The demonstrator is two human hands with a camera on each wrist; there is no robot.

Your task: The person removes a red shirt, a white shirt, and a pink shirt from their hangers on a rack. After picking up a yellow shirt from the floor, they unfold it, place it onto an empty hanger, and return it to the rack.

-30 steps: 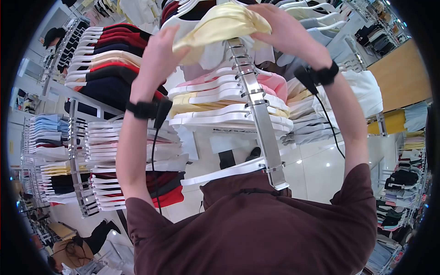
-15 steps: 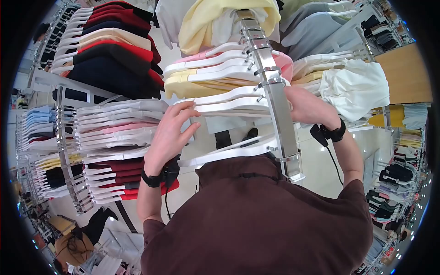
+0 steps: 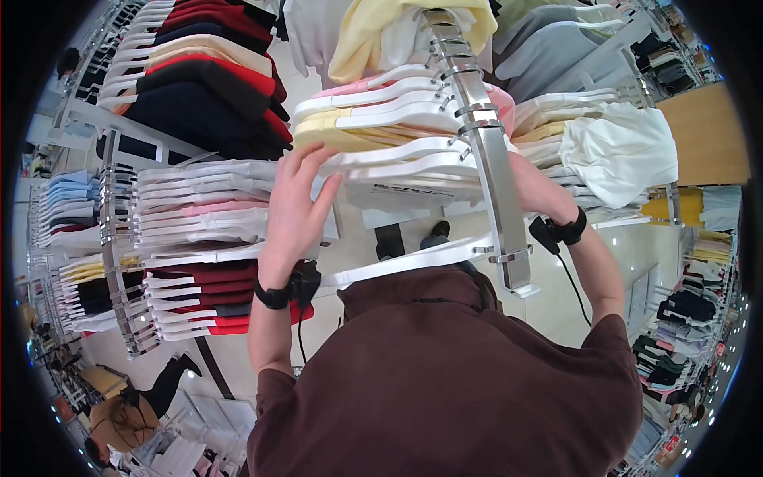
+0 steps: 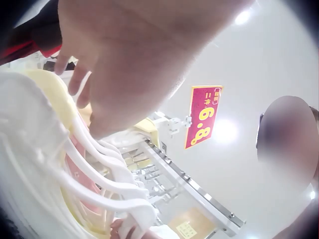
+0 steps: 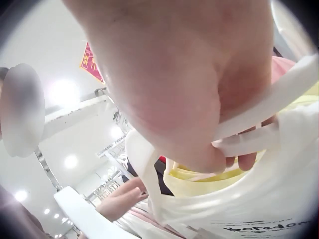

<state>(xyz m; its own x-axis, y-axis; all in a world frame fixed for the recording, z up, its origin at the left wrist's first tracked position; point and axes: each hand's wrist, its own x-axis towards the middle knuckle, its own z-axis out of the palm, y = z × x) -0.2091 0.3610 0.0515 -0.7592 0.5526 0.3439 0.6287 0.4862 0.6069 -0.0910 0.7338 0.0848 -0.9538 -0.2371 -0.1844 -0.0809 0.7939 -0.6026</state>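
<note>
My left hand (image 3: 300, 211) has its fingers spread beside the left end of a white hanger (image 3: 397, 153) in the head view; the left wrist view shows the fingers (image 4: 79, 79) extended over the row of hangers. Partly hidden behind the metal rail (image 3: 501, 191), my right hand (image 3: 534, 184) is at the same hangers. In the right wrist view its fingers curl round a white hanger (image 5: 279, 102), the thumb close by. A white T-shirt (image 3: 381, 195) with black lettering hangs there. Farther along, a yellow garment (image 3: 358, 48) is draped over the rail's far end.
A bare white hanger (image 3: 413, 261) hangs at the rail's near end, close to my chest. Yellow garments (image 3: 318, 131) on hangers stand behind the T-shirt. Racks of dark and red garments (image 3: 207, 103) flank the left; a crumpled white garment (image 3: 616, 151) lies on the right rack.
Both hands have come down from the yellow garment, now draped over the rail's far end, to the nearer hangers. The left hand has since spread its fingers; the white T-shirt's lettering shows again.
</note>
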